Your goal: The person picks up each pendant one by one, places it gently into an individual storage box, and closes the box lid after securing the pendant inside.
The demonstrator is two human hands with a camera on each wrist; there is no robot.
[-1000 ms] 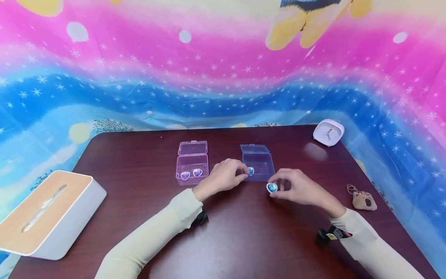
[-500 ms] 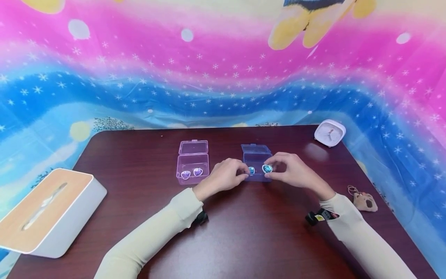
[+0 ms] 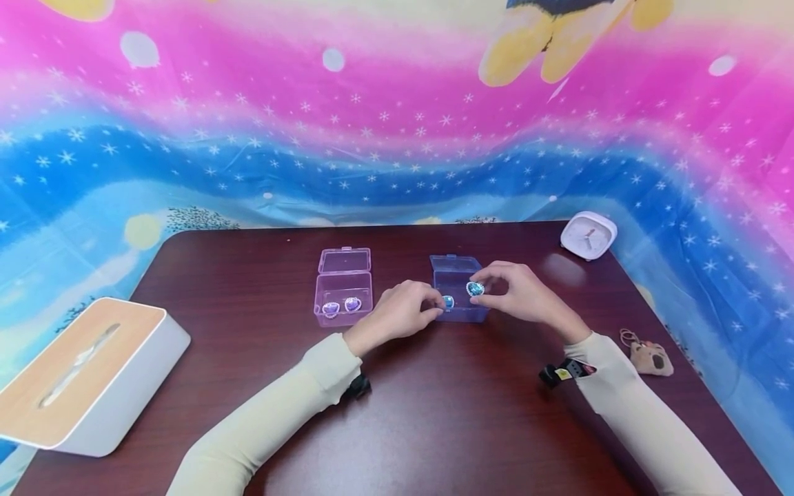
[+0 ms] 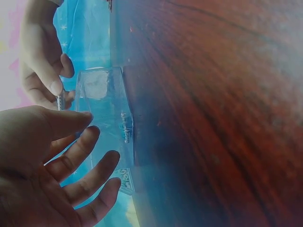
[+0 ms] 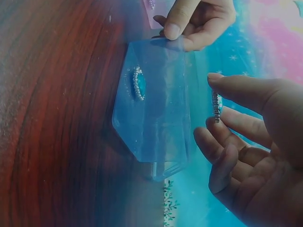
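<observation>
My left hand point(image 3: 404, 310) pinches the left side wall of an open blue clear plastic box point(image 3: 464, 315) between thumb and fingers. Inside that box lies a blue gem with a beaded silver rim point(image 5: 139, 83), near its left end. Above the box's right half, my right hand point(image 3: 527, 295) holds a second blue gem point(image 3: 475, 289) by its edges between thumb and fingertips. The right wrist view shows this gem point(image 5: 217, 106) edge-on, apart from the box. To the left stands an open pink clear box point(image 3: 343, 283) with two purple gems point(image 3: 352, 304) in it.
A white tissue box with a wooden top point(image 3: 87, 375) stands at the left of the dark table point(image 3: 397, 427). At the right are a white clock point(image 3: 588, 235) and a small brown pouch point(image 3: 650, 357). A printed cloth point(image 3: 298, 165) hangs behind the table.
My right hand has carried its blue gem from in front of the blue box up and leftward, over the box's right half. My left hand stays at the box's left side.
</observation>
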